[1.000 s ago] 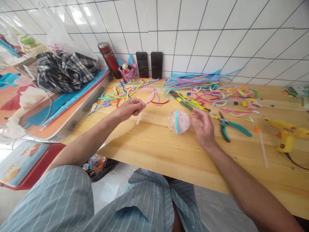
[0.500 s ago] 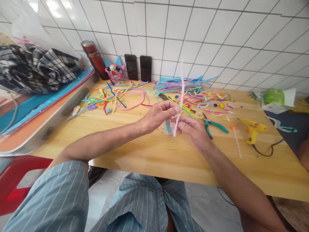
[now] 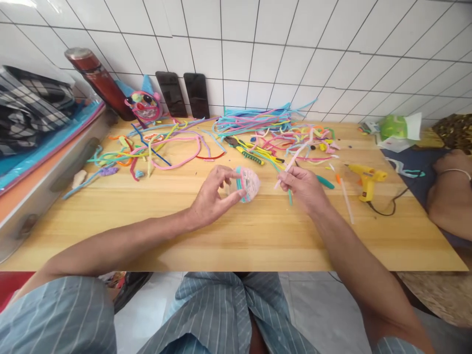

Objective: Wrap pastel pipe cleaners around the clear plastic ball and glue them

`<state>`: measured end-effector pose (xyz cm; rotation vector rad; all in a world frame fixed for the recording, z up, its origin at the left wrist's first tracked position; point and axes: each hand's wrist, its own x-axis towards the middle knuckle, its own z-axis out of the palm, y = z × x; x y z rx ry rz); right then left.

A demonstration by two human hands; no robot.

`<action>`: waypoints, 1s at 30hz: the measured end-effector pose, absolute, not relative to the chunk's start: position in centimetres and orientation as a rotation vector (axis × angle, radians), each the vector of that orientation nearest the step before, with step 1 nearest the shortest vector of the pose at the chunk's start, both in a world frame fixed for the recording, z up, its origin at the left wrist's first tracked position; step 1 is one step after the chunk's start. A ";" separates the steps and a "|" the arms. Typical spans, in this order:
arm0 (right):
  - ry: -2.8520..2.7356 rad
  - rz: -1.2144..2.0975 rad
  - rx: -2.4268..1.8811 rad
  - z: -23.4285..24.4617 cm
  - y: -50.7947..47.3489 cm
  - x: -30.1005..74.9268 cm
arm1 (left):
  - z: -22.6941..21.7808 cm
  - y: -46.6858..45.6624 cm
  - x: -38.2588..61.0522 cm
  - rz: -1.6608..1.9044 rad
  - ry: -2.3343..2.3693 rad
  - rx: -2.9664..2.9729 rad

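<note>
My left hand [image 3: 214, 196] curls round a small pink ball [image 3: 248, 183] wound with blue and pink strands, fingertips gripping it just above the wooden table [image 3: 236, 236]. My right hand [image 3: 302, 186] is to its right, pinching a pale pink pipe cleaner [image 3: 293, 162] that slants up and to the right. A heap of coloured pipe cleaners [image 3: 258, 123] lies behind both hands.
Yellow-handled pliers [image 3: 245, 150], green-handled pliers [image 3: 324, 182] and a yellow glue gun [image 3: 367, 179] lie on the table. A red flask [image 3: 96, 81], a clown figure [image 3: 142, 105] and two dark phones [image 3: 184, 93] stand by the tiled wall. Another person's arm [image 3: 448, 196] rests at the right.
The pink pipe cleaner has passed from my left hand to my right. My left hand has dropped onto the wound ball and gripped it. The view has shifted right.
</note>
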<state>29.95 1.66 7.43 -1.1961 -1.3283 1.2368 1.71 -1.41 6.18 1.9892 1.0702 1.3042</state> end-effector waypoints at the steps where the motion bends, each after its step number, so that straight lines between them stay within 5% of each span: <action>1: -1.324 1.224 -1.188 7.3 1.5 29.9 | 6.5 -2.1 1.8 1.227 1.027 1.988; 7: -1.406 1.183 -1.155 7.7 0.1 28.7 | 8.8 -3.6 3.5 1.231 0.830 2.243; 13: -1.383 1.220 -1.174 5.5 0.6 28.2 | 5.3 -1.2 3.3 1.227 0.813 2.529; 30: -1.273 1.225 -1.160 3.4 0.9 27.9 | 2.4 1.5 1.1 0.773 0.893 2.115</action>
